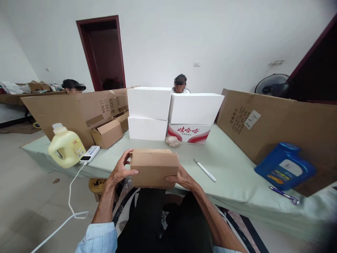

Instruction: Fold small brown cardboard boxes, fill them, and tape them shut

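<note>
A small brown cardboard box [154,169] is held between my two hands at the table's near edge, just above my lap. My left hand [122,168] grips its left end, thumb on the near face and fingers behind. Around the right end closes my right hand [183,177], its thumb also on the near face. The fingers at the back of the box are partly hidden. A white pen-like tool [204,170] lies on the table right of the box. Beyond the box sits a crumpled clear plastic bundle [172,141].
Stacked white boxes [149,103] stand at the back. To the left are a yellow jug [65,146], a power strip [90,154] with its cord, and an opened carton [107,133]. A blue bottle [285,167] and a wrench [284,195] lie right. Two people sit beyond.
</note>
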`<state>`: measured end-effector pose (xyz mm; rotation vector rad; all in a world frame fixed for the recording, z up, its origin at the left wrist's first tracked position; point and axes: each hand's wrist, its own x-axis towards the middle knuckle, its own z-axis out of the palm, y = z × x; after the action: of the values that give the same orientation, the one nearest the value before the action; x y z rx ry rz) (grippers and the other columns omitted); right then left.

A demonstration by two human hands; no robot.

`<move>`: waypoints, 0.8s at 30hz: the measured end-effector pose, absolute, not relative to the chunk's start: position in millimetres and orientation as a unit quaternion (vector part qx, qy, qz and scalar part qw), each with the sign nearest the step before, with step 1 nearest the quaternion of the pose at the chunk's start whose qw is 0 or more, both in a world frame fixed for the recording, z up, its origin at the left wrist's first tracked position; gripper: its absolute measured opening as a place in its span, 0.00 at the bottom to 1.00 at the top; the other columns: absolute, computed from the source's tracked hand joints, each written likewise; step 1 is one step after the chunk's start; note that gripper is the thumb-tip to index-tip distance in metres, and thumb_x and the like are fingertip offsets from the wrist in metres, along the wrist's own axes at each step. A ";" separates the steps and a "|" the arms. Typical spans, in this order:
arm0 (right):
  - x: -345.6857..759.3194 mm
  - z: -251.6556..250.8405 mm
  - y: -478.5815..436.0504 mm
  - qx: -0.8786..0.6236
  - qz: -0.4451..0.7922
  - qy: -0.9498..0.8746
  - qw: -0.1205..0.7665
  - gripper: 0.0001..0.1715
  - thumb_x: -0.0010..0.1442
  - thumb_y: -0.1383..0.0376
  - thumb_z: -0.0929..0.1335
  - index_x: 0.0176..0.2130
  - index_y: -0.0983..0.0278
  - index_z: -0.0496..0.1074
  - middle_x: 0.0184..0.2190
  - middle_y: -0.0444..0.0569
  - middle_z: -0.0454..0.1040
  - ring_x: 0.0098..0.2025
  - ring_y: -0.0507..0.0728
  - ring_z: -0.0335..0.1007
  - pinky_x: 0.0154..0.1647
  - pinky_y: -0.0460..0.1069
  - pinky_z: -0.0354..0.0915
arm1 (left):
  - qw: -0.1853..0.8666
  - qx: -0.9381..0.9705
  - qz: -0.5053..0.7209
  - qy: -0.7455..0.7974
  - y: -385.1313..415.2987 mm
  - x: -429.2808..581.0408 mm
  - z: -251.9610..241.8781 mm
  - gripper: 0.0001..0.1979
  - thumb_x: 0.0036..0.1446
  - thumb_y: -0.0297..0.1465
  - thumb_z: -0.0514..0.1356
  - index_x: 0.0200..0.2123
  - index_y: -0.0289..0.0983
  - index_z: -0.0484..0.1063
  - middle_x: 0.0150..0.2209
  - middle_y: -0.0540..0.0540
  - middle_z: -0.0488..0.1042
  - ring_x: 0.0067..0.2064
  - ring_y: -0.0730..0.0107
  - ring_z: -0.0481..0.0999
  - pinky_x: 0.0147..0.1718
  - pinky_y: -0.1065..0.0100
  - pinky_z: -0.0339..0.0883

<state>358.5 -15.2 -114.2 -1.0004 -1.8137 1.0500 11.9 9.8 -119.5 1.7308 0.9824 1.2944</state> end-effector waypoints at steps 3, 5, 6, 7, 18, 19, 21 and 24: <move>361.2 -112.9 -17.8 -0.380 0.431 -0.717 0.393 0.62 0.51 0.45 0.80 0.74 0.58 0.57 0.67 0.55 0.68 0.68 0.70 0.61 0.70 0.62 0.59 | 0.389 0.681 0.506 0.359 14.9 10.2 -119.7 0.56 0.42 0.41 0.80 0.71 0.42 0.59 0.70 0.35 0.66 0.71 0.41 0.64 0.65 0.52 0.65; 362.6 -111.8 -20.2 -0.375 0.429 -0.716 0.403 0.61 0.51 0.47 0.81 0.73 0.58 0.57 0.68 0.55 0.67 0.68 0.69 0.62 0.70 0.62 0.59 | 0.406 0.685 0.505 0.335 15.9 9.8 -118.9 0.60 0.42 0.40 0.80 0.73 0.43 0.54 0.73 0.34 0.61 0.74 0.42 0.59 0.66 0.52 0.63; 363.5 -111.2 -21.7 -0.375 0.423 -0.715 0.411 0.61 0.51 0.47 0.81 0.73 0.59 0.58 0.68 0.55 0.66 0.68 0.69 0.62 0.70 0.62 0.59 | 0.413 0.686 0.504 0.325 15.2 9.9 -118.0 0.61 0.42 0.40 0.80 0.74 0.44 0.52 0.74 0.34 0.58 0.75 0.42 0.58 0.67 0.52 0.62; 364.5 -110.8 -23.5 -0.378 0.416 -0.715 0.417 0.60 0.51 0.48 0.81 0.73 0.59 0.58 0.68 0.55 0.66 0.67 0.69 0.62 0.70 0.62 0.60 | 0.421 0.685 0.505 0.314 13.9 10.0 -116.7 0.61 0.43 0.41 0.80 0.74 0.44 0.51 0.75 0.34 0.57 0.76 0.42 0.57 0.67 0.52 0.62; 359.8 -116.5 -57.9 -0.451 0.241 -0.778 0.365 0.59 0.59 0.57 0.74 0.78 0.55 0.45 0.73 0.57 0.60 0.73 0.68 0.58 0.72 0.63 0.61 | 0.351 0.707 0.472 0.393 -17.9 11.1 -86.1 0.16 0.62 0.35 0.62 0.52 0.40 0.77 0.67 0.39 0.70 0.69 0.48 0.68 0.63 0.54 0.66; 358.4 -117.5 -62.5 -0.455 0.218 -0.782 0.366 0.60 0.59 0.58 0.74 0.78 0.55 0.44 0.74 0.57 0.58 0.74 0.68 0.57 0.73 0.64 0.59 | 0.338 0.714 0.465 0.399 -21.9 11.4 -83.5 0.20 0.61 0.34 0.62 0.56 0.41 0.76 0.66 0.40 0.70 0.68 0.50 0.68 0.63 0.54 0.66; 357.3 -117.3 -71.7 -0.459 0.179 -0.789 0.368 0.62 0.59 0.60 0.75 0.78 0.54 0.41 0.76 0.56 0.54 0.76 0.68 0.53 0.74 0.64 0.58 | 0.324 0.732 0.442 0.403 -29.2 11.5 -79.1 0.27 0.59 0.33 0.63 0.63 0.44 0.72 0.64 0.42 0.70 0.66 0.52 0.70 0.63 0.55 0.67; 360.3 -106.4 -80.8 -0.462 0.134 -0.810 0.337 0.63 0.57 0.62 0.76 0.78 0.49 0.44 0.78 0.54 0.45 0.75 0.70 0.55 0.69 0.64 0.64 | 0.321 0.764 0.394 0.397 -35.7 11.0 -73.1 0.30 0.57 0.32 0.65 0.64 0.45 0.72 0.60 0.42 0.72 0.62 0.51 0.73 0.62 0.55 0.69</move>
<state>360.3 -80.8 -106.4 -1.2038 -2.1101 0.3483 11.0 -35.7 -73.1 2.0083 1.0426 1.0366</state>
